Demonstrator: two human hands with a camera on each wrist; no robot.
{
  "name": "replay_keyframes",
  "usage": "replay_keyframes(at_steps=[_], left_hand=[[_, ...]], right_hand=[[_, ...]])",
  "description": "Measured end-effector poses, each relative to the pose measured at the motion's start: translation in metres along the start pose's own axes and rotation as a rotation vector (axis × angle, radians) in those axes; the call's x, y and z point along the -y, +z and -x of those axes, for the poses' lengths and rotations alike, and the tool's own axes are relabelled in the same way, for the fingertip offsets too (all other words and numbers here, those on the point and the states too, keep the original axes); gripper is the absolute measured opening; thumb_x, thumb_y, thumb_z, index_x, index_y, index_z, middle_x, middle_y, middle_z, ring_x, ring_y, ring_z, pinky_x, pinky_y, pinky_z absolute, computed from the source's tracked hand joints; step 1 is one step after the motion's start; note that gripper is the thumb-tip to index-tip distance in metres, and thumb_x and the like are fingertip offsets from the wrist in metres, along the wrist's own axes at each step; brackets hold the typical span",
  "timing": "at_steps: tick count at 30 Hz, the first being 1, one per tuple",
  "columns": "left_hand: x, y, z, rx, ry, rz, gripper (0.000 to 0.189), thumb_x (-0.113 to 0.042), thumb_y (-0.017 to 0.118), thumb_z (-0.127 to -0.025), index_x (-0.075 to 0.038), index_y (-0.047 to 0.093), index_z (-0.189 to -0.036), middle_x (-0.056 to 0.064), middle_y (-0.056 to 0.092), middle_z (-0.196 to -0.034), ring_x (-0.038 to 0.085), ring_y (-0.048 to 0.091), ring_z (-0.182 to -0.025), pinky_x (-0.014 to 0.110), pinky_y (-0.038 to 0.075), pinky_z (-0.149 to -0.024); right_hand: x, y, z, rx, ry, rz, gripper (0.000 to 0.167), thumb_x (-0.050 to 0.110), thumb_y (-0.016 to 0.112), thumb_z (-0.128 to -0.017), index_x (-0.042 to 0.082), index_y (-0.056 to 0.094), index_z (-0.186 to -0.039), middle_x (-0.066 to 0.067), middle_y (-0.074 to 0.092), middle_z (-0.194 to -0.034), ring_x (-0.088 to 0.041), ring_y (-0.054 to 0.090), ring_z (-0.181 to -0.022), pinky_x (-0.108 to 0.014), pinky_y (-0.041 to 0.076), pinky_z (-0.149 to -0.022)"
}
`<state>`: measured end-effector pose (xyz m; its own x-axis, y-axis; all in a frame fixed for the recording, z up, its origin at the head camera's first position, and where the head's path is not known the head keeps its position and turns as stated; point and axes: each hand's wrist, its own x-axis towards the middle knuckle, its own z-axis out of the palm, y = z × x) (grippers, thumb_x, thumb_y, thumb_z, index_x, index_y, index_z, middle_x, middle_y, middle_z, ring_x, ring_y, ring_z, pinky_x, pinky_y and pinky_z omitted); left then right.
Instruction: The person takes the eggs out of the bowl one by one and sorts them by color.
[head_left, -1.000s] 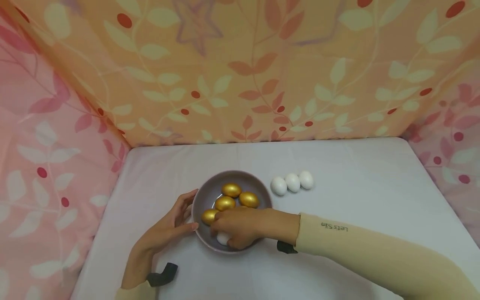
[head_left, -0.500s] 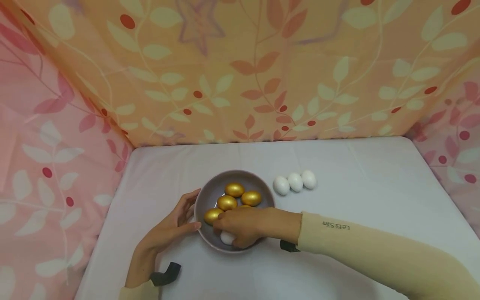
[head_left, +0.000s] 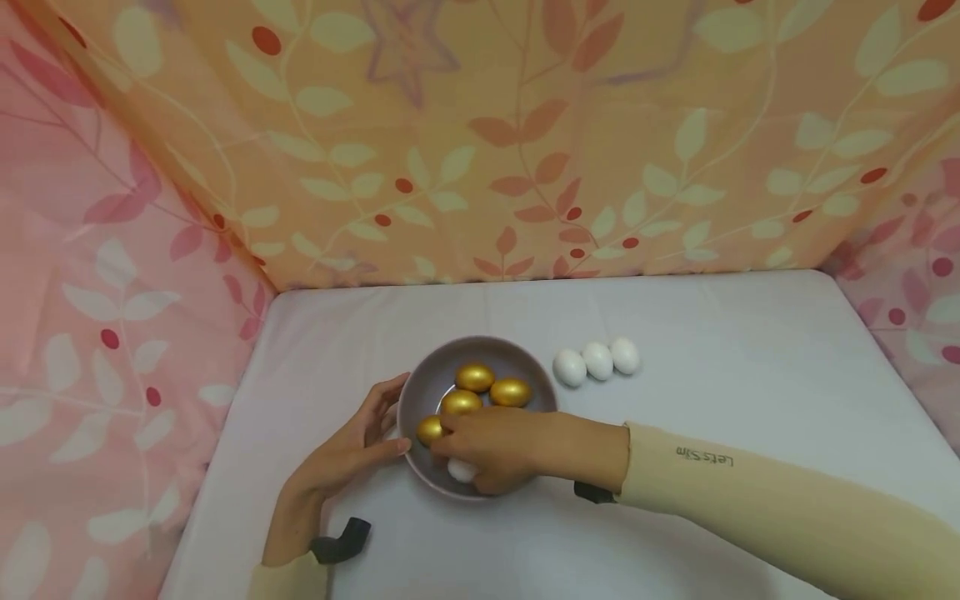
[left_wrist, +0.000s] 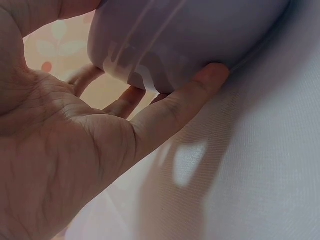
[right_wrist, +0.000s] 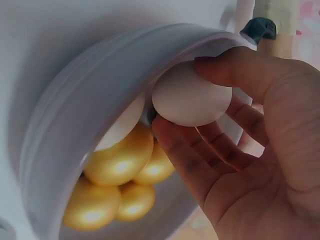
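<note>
My right hand (head_left: 495, 450) reaches into the grey-mauve bowl (head_left: 429, 385). In the right wrist view its thumb and fingers pinch a white egg (right_wrist: 192, 95) just inside the rim. A second white egg (right_wrist: 122, 125) lies beside it, partly behind the bowl wall. Several golden eggs (head_left: 475, 377) rest in the bowl, some hidden under the right hand in the head view. At the bowl's left side is my left hand (head_left: 352, 450), thumb and fingers spread against the outer wall. The left wrist view shows a fairly straight finger touching low on the bowl (left_wrist: 165, 40).
Three white eggs (head_left: 597, 361) lie in a touching row on the white cloth, right of the bowl. Patterned fabric walls (head_left: 450, 150) stand behind and at both sides of the covered table (head_left: 712, 367). Each wrist wears a dark camera mount (head_left: 341, 542).
The head view drifts, so everything sits slightly further right. My right forearm and hand have shifted a little rightward against the bowl. The left hand keeps its place on the bowl.
</note>
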<state>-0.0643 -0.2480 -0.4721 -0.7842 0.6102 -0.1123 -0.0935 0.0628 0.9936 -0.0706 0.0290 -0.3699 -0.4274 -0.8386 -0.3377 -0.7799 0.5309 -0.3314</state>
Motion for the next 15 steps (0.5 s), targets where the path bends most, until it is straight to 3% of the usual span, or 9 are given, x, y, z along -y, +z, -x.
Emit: replay_keyframes(at_steps=[5,9,15], left_hand=[[0.0,0.002,0.002,-0.013,-0.009,0.003,0.084,-0.003,0.067,-0.1,-0.022,0.019,-0.166,0.015,0.018,-0.174,0.051,0.009,-0.162,0.017,0.043,-0.111],[0.001,0.004,0.002,-0.015,-0.015,0.019,0.084,-0.002,0.067,-0.1,-0.021,0.019,-0.166,0.015,0.018,-0.174,0.051,0.009,-0.161,0.02,0.045,-0.11],[-0.001,0.003,0.001,-0.003,0.018,0.02,0.083,-0.003,0.066,-0.1,-0.016,0.018,-0.166,0.019,0.018,-0.173,0.055,0.007,-0.161,0.019,0.044,-0.111]], right_hand=[[-0.01,0.002,0.011,-0.085,-0.003,-0.046,0.043,0.011,0.081,-0.084,0.023,0.067,-0.123,0.006,0.06,-0.119,-0.01,0.059,-0.089,-0.021,0.05,-0.08],[-0.024,0.008,0.025,-0.218,-0.032,-0.134,0.044,0.011,0.08,-0.083,0.023,0.065,-0.123,0.007,0.062,-0.123,-0.011,0.06,-0.104,-0.027,0.052,-0.093],[-0.035,0.007,0.044,-0.395,-0.012,-0.358,0.04,0.014,0.08,-0.089,0.024,0.066,-0.125,0.012,0.063,-0.126,-0.008,0.06,-0.107,-0.03,0.054,-0.095]])
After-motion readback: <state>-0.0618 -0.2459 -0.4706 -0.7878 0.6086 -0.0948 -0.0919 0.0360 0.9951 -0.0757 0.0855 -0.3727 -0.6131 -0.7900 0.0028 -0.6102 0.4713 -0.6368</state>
